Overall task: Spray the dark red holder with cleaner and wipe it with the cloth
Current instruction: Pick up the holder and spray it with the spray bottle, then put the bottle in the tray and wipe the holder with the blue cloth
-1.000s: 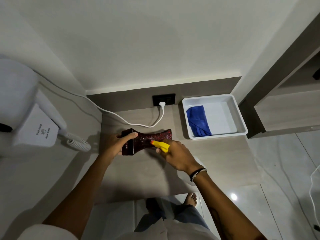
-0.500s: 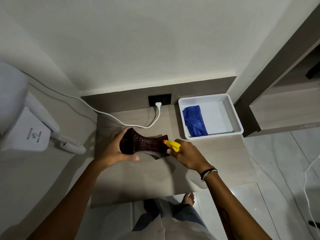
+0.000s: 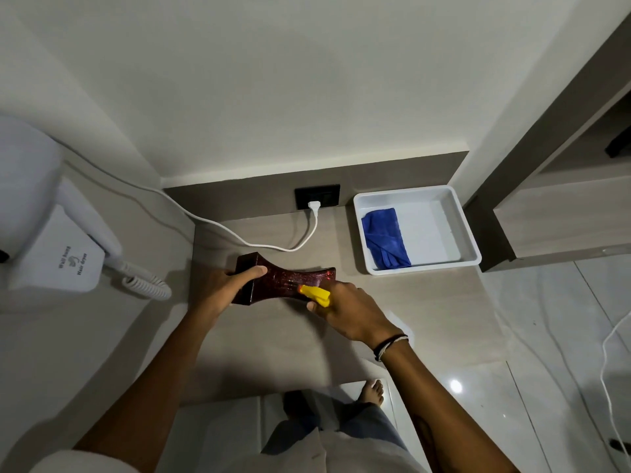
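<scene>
The dark red holder (image 3: 290, 281) lies on its side on the grey counter (image 3: 273, 343), its glittery waisted face up. My left hand (image 3: 225, 285) grips its left end, thumb over the top. My right hand (image 3: 351, 312) is closed around a spray bottle; only the yellow nozzle (image 3: 316, 293) shows, pointed left at the holder's right half and close to its surface. The bottle's body is hidden under my hand. The blue cloth (image 3: 384, 238) lies folded in the left part of a white tray (image 3: 454, 230).
A white cord (image 3: 239, 235) runs from a wall-mounted hair dryer (image 3: 65, 254) across the counter's back to a black socket (image 3: 317, 196). A coiled cord (image 3: 146, 285) hangs at the left. Wooden shelving (image 3: 563, 216) stands at the right. My feet and tiled floor lie below the counter edge.
My left hand has turned the holder from tilted up on its end back to lying flat. My right hand with the sprayer has stayed at the holder's right end.
</scene>
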The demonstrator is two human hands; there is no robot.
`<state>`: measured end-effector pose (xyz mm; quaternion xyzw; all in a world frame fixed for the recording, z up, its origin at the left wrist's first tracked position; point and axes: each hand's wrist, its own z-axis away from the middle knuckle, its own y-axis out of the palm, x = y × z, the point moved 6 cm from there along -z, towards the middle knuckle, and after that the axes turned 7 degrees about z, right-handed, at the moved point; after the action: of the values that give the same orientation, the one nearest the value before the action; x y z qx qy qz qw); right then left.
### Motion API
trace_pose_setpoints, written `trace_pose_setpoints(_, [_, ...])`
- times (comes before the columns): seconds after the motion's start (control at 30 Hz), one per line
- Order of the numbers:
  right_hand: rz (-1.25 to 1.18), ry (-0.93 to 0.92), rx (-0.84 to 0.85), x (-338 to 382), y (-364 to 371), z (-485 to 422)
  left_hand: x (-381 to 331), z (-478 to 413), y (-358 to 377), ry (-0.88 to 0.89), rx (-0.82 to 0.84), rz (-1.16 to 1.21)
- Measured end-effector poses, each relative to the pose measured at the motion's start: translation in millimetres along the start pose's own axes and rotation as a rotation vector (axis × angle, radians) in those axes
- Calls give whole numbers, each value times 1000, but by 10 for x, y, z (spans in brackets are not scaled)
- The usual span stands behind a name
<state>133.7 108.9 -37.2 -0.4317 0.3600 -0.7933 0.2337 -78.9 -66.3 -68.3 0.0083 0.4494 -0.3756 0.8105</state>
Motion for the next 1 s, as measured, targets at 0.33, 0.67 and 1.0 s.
trace_pose_setpoints(0.33, [-234, 233, -173, -969, -343, 178, -198, 138, 89, 108, -27, -88])
trace_pose_setpoints(0.67, [-449, 309, -780, -1977, -1656, -169, -775, 473, 540, 584, -4, -623])
trace_pose_setpoints(1.0, [-476, 367, -731, -2474, -1507, -574, -697, 486, 846, 625, 41, -831])
